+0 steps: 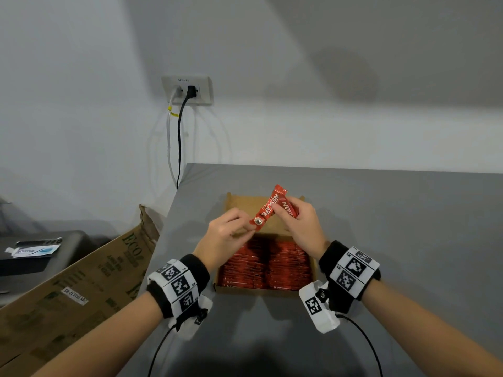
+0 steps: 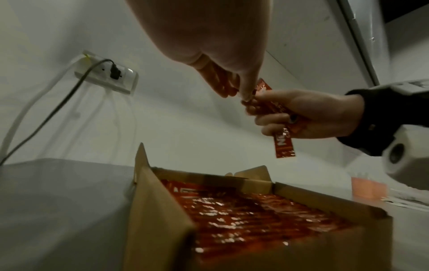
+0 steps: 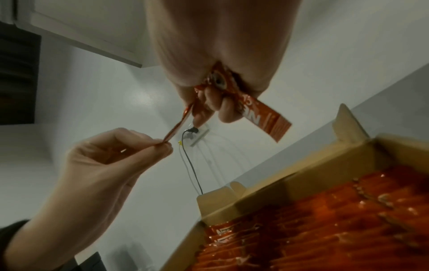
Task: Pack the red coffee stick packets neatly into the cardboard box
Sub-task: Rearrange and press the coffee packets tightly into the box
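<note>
An open cardboard box (image 1: pixel 314 265) sits on the grey table (image 1: pixel 408 240), its near part filled with two rows of red coffee stick packets (image 1: pixel 265 268). Above it, my left hand (image 1: pixel 246 227) pinches the lower end of one red packet (image 1: pixel 268 210). My right hand (image 1: pixel 280 213) grips that packet's upper part together with another packet (image 1: pixel 289 208). In the left wrist view, a packet (image 2: pixel 284 144) hangs down from the right hand (image 2: pixel 301 117). The right wrist view shows the left hand (image 3: pixel 162 146) pinching a packet's edge (image 3: pixel 178 124) above the box (image 3: pixel 278 187).
A large printed carton (image 1: pixel 95 281) leans against the table's left edge. A wall socket (image 1: pixel 187 89) with two cables hangs behind the table's far left corner. A dark unit with a tube on it (image 1: pixel 35 251) stands at far left. Wrist cables trail over the near table.
</note>
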A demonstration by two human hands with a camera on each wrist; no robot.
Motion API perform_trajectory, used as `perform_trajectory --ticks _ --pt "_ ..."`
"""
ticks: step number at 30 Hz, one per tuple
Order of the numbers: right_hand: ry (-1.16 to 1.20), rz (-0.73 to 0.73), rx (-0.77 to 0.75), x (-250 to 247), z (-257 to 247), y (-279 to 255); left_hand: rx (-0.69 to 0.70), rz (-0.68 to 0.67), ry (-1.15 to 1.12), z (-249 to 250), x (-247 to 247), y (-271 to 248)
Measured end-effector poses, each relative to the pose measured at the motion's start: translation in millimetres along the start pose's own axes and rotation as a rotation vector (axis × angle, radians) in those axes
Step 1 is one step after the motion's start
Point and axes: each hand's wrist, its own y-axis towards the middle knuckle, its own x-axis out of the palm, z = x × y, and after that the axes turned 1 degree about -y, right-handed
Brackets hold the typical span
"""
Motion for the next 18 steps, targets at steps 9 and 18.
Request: perform_trajectory --ticks 9,18 --pt "-0.43 -0.192 -0.074 -1.0 -0.5 1.6 -0.369 -0.26 0.18 -11.2 0.4 -23.8" --pt "-0.801 -0.393 -0.222 34.3 -6.5 14.4 -0.426 -0.565 0.473 -16.5 18.2 -41.2"
